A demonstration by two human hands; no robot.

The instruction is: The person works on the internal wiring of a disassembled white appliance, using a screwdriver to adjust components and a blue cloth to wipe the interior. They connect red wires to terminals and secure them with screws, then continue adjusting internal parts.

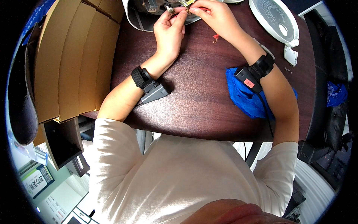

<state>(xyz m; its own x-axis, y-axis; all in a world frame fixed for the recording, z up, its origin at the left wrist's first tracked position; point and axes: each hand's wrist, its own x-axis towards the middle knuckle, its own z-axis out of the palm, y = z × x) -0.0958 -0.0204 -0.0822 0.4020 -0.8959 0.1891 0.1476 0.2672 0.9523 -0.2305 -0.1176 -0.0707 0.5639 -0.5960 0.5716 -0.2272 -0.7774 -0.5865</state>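
At the far edge of the table, an opened white appliance housing [135, 18] shows metal and wired parts inside. My left hand [169, 37] is closed in a pinch at its near rim, fingertips on the end of a thin reddish wire. Just to the right, my right hand [218, 18] pinches the same small spot, and red wire shows by its fingers. The two sets of fingertips almost meet, so the exact join between them is too small to make out. A short red wire scrap [215, 37] lies under my right wrist.
Tall cardboard boxes [71, 59] stand along the left side. A round white lid [294, 33] lies at the far right, with a small white piece [290, 56] and tiny screws nearby. Under my right forearm is a blue cloth [238, 99]. A black cable [266, 108] hangs from the right wrist device.
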